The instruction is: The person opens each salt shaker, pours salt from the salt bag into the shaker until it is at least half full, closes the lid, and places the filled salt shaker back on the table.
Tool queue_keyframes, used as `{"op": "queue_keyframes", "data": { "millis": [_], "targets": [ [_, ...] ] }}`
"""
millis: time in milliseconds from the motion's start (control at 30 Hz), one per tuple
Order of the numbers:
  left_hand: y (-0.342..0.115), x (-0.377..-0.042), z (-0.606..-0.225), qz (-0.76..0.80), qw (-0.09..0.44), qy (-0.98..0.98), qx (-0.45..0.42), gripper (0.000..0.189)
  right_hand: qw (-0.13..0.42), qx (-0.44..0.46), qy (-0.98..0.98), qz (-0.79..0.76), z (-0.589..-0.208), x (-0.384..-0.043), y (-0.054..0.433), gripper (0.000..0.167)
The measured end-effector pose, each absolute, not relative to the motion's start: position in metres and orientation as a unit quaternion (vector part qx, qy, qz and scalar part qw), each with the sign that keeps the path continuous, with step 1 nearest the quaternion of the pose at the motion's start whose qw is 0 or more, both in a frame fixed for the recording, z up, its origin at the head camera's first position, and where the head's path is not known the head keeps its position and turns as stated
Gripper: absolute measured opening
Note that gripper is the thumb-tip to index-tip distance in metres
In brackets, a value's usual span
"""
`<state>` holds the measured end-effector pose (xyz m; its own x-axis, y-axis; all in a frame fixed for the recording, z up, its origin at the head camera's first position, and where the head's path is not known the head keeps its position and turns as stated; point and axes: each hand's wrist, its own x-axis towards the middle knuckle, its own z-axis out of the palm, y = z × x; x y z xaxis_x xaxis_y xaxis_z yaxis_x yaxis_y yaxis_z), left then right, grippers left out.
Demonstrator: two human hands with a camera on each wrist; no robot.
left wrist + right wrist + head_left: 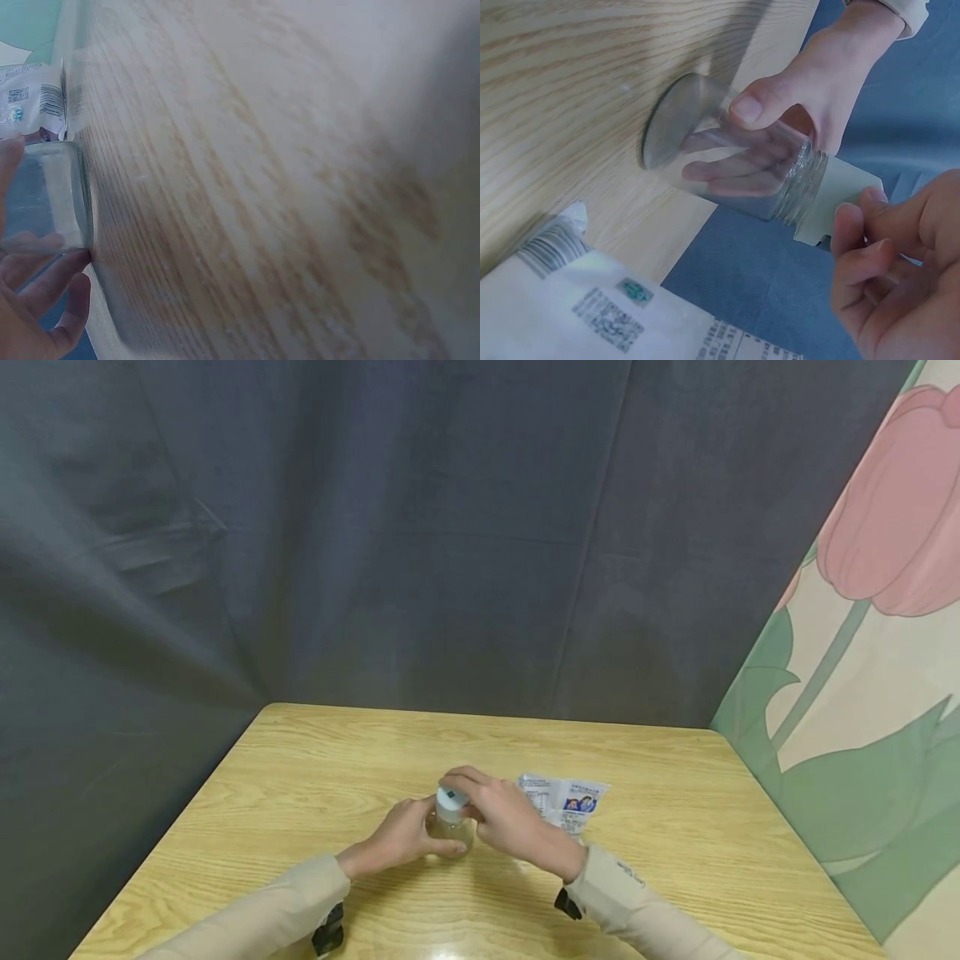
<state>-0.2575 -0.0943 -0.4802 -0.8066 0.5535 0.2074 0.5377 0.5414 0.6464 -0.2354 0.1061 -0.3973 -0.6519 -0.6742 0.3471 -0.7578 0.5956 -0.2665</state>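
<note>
A clear glass jar (676, 129) with a threaded neck stands on the table in front of me, and its see-through body shows nothing inside. On its neck sits a pale, whitish lid (451, 806) with a dark square mark on top. My left hand (401, 837) grips the jar's body, thumb on the near side and fingers behind, visible through the glass. From the right, my right hand (506, 814) pinches the lid between thumb and fingers. A white printed packet (561, 800) with a small blue picture is just behind my right hand, partly hidden by it.
The wooden table (360, 743) has its far edge against a dark curtain (450, 543). A wall hanging with a pink tulip (892, 510) borders the right side. Black straps (567, 903) show under both sleeves.
</note>
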Motion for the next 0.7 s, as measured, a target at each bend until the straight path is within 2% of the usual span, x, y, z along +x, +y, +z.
{"op": "queue_keyframes", "data": {
  "millis": [200, 467, 700],
  "targets": [
    [-0.0938, -0.2573, -0.4795, 0.366, 0.010, 0.879, 0.307, 0.069, 0.101, 0.388, -0.895, 0.194, -0.3980, -0.2334, 0.1091, 0.042],
    [-0.0935, -0.2574, -0.4806, 0.365, -0.003, 0.876, 0.314, 0.058, 0.116, 0.382, -0.894, 0.202, -0.4014, -0.2318, 0.1120, 0.047],
    [-0.0934, -0.2568, -0.4802, 0.363, -0.012, 0.877, 0.315, 0.058, 0.099, 0.372, -0.900, 0.204, -0.4014, -0.2298, 0.1162, 0.046]
  ]
}}
